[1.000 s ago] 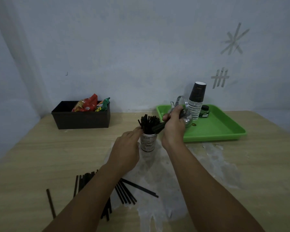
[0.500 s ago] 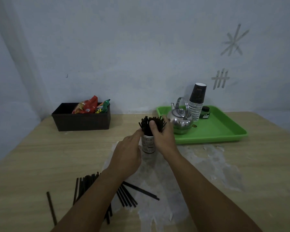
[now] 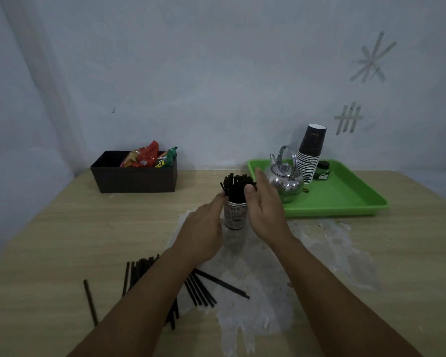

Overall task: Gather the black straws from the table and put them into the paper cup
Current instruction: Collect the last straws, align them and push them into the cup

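The cup stands upright in the middle of the frame, on the bench, and a thick bunch of straws sticks straight up out of it. The left hand is at the cup's left side, and its fingers reach up to touch the bunch near the rim; I cannot tell if they curl round the cup. The right hand is at the cup's right side, fingers straight and close together, thumb touching the bunch. It looks like both hands are patting the bunch neat, not holding any straw. More loose straws lie flat on the bench in the lower left of the frame, well apart from the cup. They lie under and beside the left arm, and their long sides mostly point up and down the frame, a bit slanted. One straw lies alone, further left. I think the loose straws come next. The left hand is nearer to them, so it only needs to pull back and down toward the bottom of the frame. The job looks more than half done.
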